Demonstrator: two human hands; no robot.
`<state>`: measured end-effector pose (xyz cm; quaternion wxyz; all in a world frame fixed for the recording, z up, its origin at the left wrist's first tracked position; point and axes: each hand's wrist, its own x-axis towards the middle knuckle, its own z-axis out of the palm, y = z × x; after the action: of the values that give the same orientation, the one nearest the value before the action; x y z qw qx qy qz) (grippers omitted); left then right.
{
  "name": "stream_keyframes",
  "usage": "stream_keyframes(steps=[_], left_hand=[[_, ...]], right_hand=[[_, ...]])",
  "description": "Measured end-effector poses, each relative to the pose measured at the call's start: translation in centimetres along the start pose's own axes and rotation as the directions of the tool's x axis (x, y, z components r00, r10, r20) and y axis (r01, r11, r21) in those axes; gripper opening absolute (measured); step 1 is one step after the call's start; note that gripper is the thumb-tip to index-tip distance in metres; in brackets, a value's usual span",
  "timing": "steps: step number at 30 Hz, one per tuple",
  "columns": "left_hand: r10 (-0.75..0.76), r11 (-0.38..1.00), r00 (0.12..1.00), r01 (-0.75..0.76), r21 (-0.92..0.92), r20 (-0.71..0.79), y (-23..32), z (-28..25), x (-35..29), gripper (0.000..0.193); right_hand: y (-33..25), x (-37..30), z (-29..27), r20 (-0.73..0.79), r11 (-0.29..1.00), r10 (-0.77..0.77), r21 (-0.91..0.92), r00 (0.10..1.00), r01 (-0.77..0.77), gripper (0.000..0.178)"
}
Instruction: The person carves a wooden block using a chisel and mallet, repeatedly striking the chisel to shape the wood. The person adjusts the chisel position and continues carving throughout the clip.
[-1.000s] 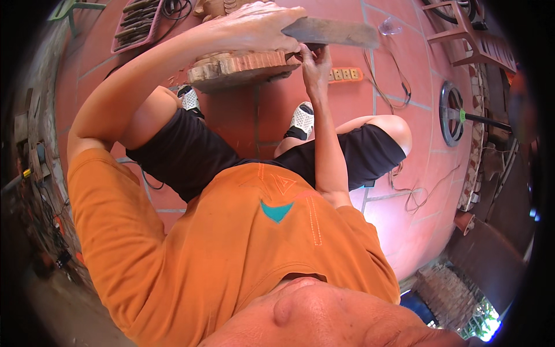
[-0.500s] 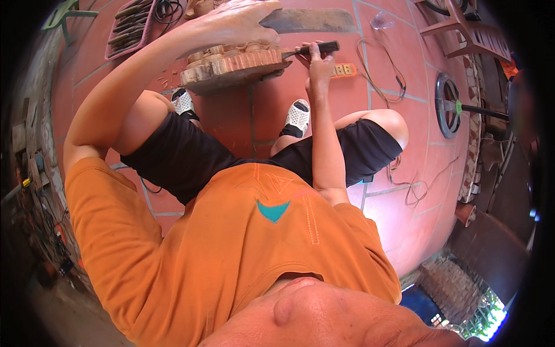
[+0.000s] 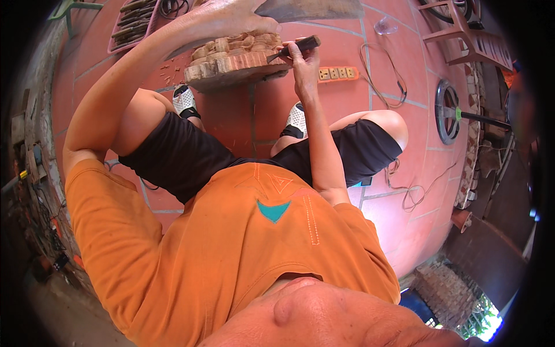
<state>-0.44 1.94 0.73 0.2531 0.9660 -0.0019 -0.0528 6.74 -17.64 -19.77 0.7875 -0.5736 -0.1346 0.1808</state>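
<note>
A thick slab of carved wood (image 3: pixel 231 65) with rounded relief on top lies tilted in front of my feet. My right hand (image 3: pixel 302 62) grips a dark-handled chisel (image 3: pixel 305 44), whose blade points left and meets the carving's right end. Above the carving, my left hand (image 3: pixel 245 18) is closed round a flat wooden bat (image 3: pixel 315 8), a paddle-like mallet that extends to the right. The bat is apart from the chisel handle. The upper edge of the picture cuts off part of the left hand and bat.
Several tools lie in a pink basket (image 3: pixel 155 22) at the far left, near wood shavings (image 3: pixel 166 75). An orange power strip (image 3: pixel 340 73) is right of the carving, with a cable (image 3: pixel 370 75) beyond it. A brown chair (image 3: pixel 471 43) and black round base (image 3: pixel 447 111) stand right.
My right hand has shifted the chisel left, bringing its blade against the carving's right end and uncovering more of the power strip. The left hand and bat have risen toward the upper edge.
</note>
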Motion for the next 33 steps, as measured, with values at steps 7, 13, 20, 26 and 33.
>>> stream_keyframes(steps=[7,13,20,26,33], left_hand=[[0.125,0.992,0.989,-0.123,0.028,-0.082,-1.1,0.8,-0.5,0.068],[0.117,0.993,0.991,-0.116,0.012,-0.065,-0.9,0.2,-0.9,0.071],[0.163,0.986,0.980,-0.160,0.042,-0.112,-2.1,0.9,-1.0,0.076],[0.119,0.993,0.989,-0.119,0.000,-0.083,-1.5,0.7,-0.9,0.075],[0.010,0.989,0.998,-0.018,-0.145,-0.058,-0.5,-0.6,-2.1,0.069]], right_hand=[[0.4,-0.1,0.0,0.016,0.987,-0.064,-0.149,0.998,0.066,0.022],[-0.3,-1.1,0.6,0.041,0.948,-0.094,-0.303,0.995,0.102,0.019],[0.6,-0.7,0.9,0.014,0.984,-0.132,-0.120,0.991,0.132,0.018],[0.6,-0.5,0.6,0.037,0.980,-0.093,-0.172,0.995,0.098,0.021],[-0.6,-0.4,0.3,0.053,0.964,-0.120,-0.232,0.991,0.129,0.024]])
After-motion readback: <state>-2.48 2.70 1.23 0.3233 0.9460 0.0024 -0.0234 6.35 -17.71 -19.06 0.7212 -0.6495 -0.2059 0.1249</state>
